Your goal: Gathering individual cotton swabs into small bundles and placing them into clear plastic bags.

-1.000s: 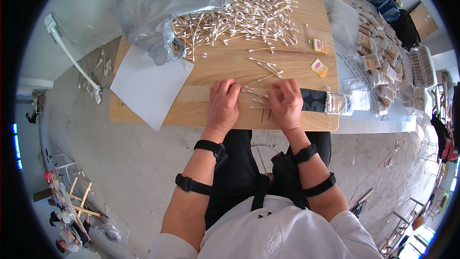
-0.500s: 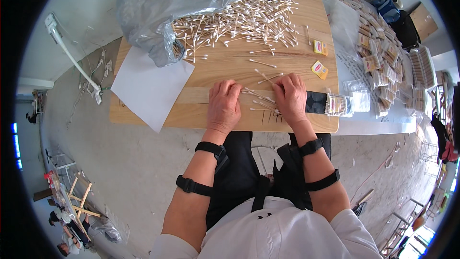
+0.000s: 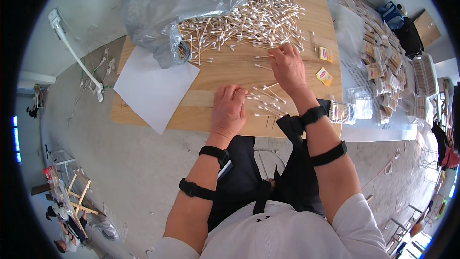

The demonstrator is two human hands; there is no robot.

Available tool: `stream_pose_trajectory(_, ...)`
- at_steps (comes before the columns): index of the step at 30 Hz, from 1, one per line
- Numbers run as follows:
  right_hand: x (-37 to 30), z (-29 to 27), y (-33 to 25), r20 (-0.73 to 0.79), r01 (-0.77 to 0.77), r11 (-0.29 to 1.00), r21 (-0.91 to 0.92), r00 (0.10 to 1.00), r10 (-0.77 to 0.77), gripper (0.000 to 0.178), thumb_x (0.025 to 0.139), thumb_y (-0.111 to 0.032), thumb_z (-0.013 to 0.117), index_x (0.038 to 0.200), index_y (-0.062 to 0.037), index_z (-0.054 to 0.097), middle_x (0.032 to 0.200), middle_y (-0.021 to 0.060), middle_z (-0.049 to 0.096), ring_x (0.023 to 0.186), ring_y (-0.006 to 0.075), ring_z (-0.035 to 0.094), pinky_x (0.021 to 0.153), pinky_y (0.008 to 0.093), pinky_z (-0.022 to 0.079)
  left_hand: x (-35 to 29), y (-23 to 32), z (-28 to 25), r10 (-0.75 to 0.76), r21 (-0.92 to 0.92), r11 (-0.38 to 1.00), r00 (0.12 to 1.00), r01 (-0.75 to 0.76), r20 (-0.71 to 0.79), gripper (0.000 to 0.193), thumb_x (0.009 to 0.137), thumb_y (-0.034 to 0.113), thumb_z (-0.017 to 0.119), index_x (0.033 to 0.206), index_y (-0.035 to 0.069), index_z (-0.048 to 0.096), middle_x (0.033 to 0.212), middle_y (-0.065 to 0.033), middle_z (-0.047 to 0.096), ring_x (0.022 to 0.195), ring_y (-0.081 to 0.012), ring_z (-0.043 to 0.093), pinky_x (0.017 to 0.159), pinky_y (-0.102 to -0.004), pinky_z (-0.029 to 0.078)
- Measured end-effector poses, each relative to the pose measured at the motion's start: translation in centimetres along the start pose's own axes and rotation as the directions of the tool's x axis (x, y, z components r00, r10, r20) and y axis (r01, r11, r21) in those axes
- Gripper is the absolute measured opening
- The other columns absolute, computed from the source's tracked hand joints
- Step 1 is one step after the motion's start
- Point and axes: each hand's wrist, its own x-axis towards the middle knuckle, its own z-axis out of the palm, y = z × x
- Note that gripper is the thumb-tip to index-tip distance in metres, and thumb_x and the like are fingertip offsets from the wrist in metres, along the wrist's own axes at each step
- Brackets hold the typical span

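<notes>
Wooden-stick cotton swabs (image 3: 269, 97) lie loosely side by side near the table's front edge. Beside their left ends rests my left hand (image 3: 229, 108), its fingers curled together with white swab tips at the fingertips. My right hand (image 3: 290, 69) reaches farther out, to the near edge of a big heap of cotton swabs (image 3: 239, 26). Its thumb and fingers are pinched at a swab (image 3: 262, 57) whose stick runs to the fingertips. The fingers hide how many swabs they hold. A grey plastic bag (image 3: 177, 5) partly covers the heap.
A white paper sheet (image 3: 155, 88) lies at the left of the wooden table (image 3: 220, 74). Two small yellow cards (image 3: 326, 54) and a clear bag of packed swabs (image 3: 339, 112) sit at the right. Beyond them, many swab packs (image 3: 383, 64) pile up on another surface.
My right hand has moved away from the loose swabs, forward to the edge of the heap. My left hand has stayed nearly in place beside the row.
</notes>
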Motion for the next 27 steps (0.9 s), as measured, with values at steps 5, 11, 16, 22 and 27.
stream_pose_trajectory(5,0.4,0.4,0.4,0.043,-0.014,1.0,-0.018,0.999,0.014,0.007,0.074,-0.009,0.065,0.081,-0.0078,0.066,0.089,0.0091,0.057,0.091,0.0294,0.056,0.079,0.0406,0.049,-0.1,-0.2,0.2,0.02,-0.008,1.0,1.0,-0.02,-0.02,0.034,0.068,-0.003,0.063,0.101,0.007,0.061,0.104,-0.0072,0.056,0.099,-0.0292,0.052,0.085,-0.0409,0.043)
stream_pose_trajectory(11,-2.3,-0.7,-0.7,0.051,-0.015,0.998,0.06,0.999,0.012,0.004,0.073,-0.008,0.066,0.077,-0.0072,0.063,0.086,0.0092,0.056,0.088,0.0299,0.056,0.077,0.0412,0.049,-0.2,-0.4,0.3,0.016,0.006,1.0,1.0,-0.016,-0.022,0.031,0.071,0.0,0.064,0.101,0.006,0.061,0.103,-0.0085,0.056,0.099,-0.03,0.052,0.087,-0.0412,0.042)
stream_pose_trajectory(16,-4.8,-1.6,-1.6,0.09,-0.052,0.985,0.167,0.995,0.037,0.009,0.073,-0.008,0.066,0.079,-0.0067,0.061,0.085,0.0098,0.055,0.086,0.0313,0.056,0.074,0.0418,0.049,0.0,0.4,-0.3,0.02,-0.011,1.0,0.999,-0.019,0.03,0.043,0.078,0.01,0.063,0.119,0.004,0.053,0.126,-0.0134,0.049,0.114,-0.0333,0.047,0.097,-0.0459,0.037)
stream_pose_trajectory(22,-6.1,-2.3,-1.0,0.127,-0.056,0.957,0.285,0.992,0.02,0.008,0.072,-0.005,0.065,0.077,-0.0044,0.06,0.084,0.0114,0.056,0.085,0.0339,0.056,0.074,0.0433,0.049,-0.6,5.0,1.7,0.14,0.135,0.976,0.964,-0.173,0.227,0.074,0.087,0.044,0.058,0.143,-0.001,0.036,0.153,-0.0163,0.027,0.143,-0.0298,0.023,0.115,-0.0504,0.016)
stream_pose_trajectory(27,-8.0,-3.3,0.0,-0.006,-0.269,0.814,0.515,0.948,0.317,0.006,0.077,0.0,0.062,0.083,-0.0001,0.06,0.091,0.0121,0.06,0.086,0.0295,0.059,0.076,0.036,0.049,0.0,4.7,3.6,0.092,0.159,0.976,0.942,-0.149,0.322,0.08,0.088,0.048,0.058,0.144,-0.003,0.031,0.153,-0.0212,0.024,0.145,-0.0316,0.018,0.116,-0.052,0.011)
